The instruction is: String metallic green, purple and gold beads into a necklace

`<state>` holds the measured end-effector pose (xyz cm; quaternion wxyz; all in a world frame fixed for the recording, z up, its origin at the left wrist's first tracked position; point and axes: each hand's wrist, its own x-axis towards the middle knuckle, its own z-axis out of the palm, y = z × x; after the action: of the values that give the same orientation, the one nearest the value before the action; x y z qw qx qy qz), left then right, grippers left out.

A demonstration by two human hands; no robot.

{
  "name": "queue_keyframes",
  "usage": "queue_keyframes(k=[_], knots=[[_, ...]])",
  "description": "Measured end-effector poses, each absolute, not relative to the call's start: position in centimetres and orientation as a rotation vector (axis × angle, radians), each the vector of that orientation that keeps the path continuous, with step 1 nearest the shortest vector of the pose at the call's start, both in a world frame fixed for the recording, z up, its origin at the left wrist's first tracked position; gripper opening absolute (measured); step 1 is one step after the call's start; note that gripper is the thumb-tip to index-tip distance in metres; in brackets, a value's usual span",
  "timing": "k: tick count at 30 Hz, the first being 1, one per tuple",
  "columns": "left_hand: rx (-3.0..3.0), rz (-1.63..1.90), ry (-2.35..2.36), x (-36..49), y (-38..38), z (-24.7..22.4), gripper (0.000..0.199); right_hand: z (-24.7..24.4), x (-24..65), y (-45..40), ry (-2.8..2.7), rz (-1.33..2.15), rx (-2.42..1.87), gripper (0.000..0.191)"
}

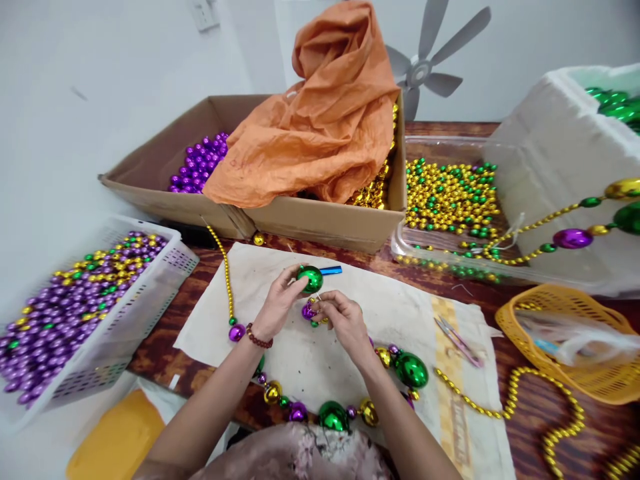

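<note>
My left hand (pixel 281 299), with a brown beaded bracelet at the wrist, grips a large shiny green bead (pixel 310 279) above the white cloth. Close beside it, my right hand (pixel 345 320) is closed in a pinch on a thin pale strand or wire (pixel 320 297) near that bead. Just under the fingers hang or lie small purple beads (pixel 307 311); their link to the strand is partly hidden. A string of large green, gold and purple beads (pixel 333 415) curves across the cloth near my body, passing below both forearms.
A white basket of small beads (pixel 173 257) stands left. Behind is a cardboard box (pixel 320 223) under orange cloth (pixel 320 127). A clear tub (pixel 400 243), foam box (pixel 530 147) and yellow basket (pixel 515 347) stand right. Pliers or scissors (pixel 457 341) lie on the cloth (pixel 400 300).
</note>
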<state>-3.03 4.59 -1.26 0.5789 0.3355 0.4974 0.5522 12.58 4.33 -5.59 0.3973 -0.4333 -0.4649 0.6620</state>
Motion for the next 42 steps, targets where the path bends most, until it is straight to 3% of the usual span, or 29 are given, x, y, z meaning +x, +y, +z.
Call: queue_keyframes(k=[7,14,20,27,42], knots=[[1.146,1.313,1.509,-7.1,8.4,-3.5,0.018,-5.0,12.8,4.7,-0.972,1.654,-1.121,0.030],[1.741,0.821,1.564,-8.3,10.1,-6.6,0.019,-4.6,13.3,4.7,-0.968,1.599,-1.140,0.026],[1.229,1.110,1.508,-8.7,10.1,-5.7,0.015,-4.9,13.4,4.4,-1.026,1.552,-1.176,0.023],[0.590,1.321,0.971,-8.5,8.4,-1.6,0.023,-4.8,13.7,4.0,-1.207,1.500,-1.163,0.019],[0.401,1.385,0.869,-7.6,8.2,-0.8,0.013,-4.6,14.2,3.7,-1.356,1.439,-1.108,0.013]])
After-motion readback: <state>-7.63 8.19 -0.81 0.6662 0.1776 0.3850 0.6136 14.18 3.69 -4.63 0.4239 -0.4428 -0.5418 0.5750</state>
